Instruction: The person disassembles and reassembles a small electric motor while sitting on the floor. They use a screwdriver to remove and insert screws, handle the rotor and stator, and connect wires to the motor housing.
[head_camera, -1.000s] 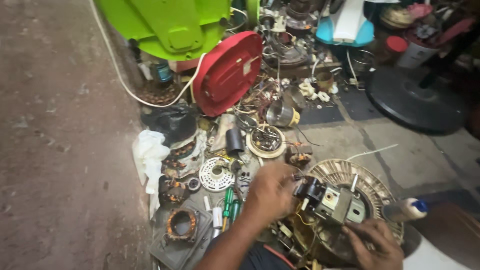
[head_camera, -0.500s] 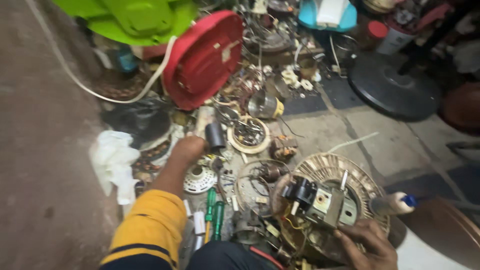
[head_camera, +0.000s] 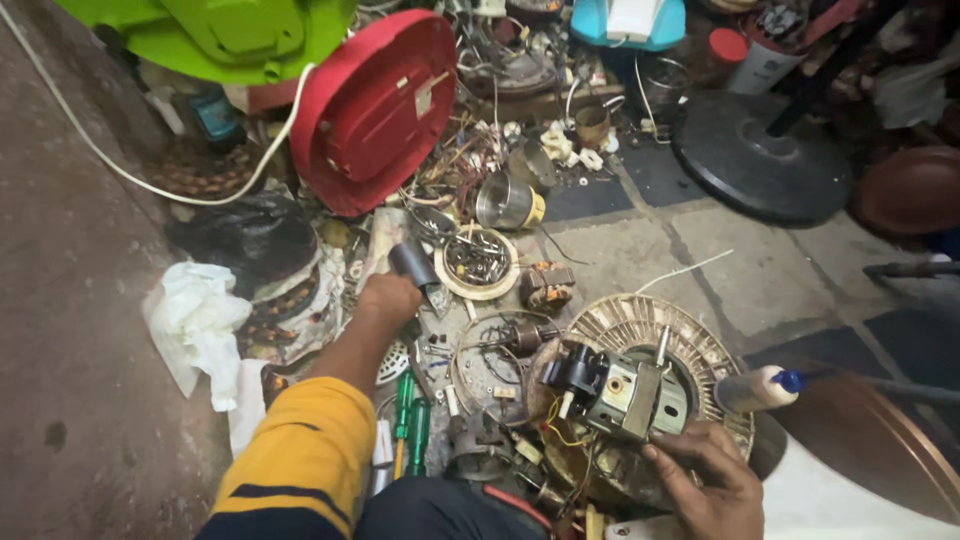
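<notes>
My left hand (head_camera: 388, 298), in a yellow sleeve, reaches forward into the clutter on the floor. Its fingers are curled, and a dark grey cylindrical tool (head_camera: 412, 262) sticks out of the fist at the top. Lower right, my right hand (head_camera: 700, 482) grips a small electric motor (head_camera: 622, 388) by its lower edge. The motor has a black part on its left and yellow wires below. It is held just over a round ribbed motor disc (head_camera: 640, 318). A white ring dish of small metal parts (head_camera: 478, 262) lies just right of the left hand.
A red round cover (head_camera: 375, 105) leans at the back, with a green plastic housing (head_camera: 230, 35) behind it. A black round fan base (head_camera: 760, 150) sits back right. Near me are a white cloth (head_camera: 195, 320), green-handled screwdrivers (head_camera: 410, 430), a blue-capped white bottle (head_camera: 760, 388) and a metal cup (head_camera: 505, 203).
My left hand left the motor and moved left and forward to the dark grey tool, where it closed. The right hand keeps holding the motor. The view shifted a little.
</notes>
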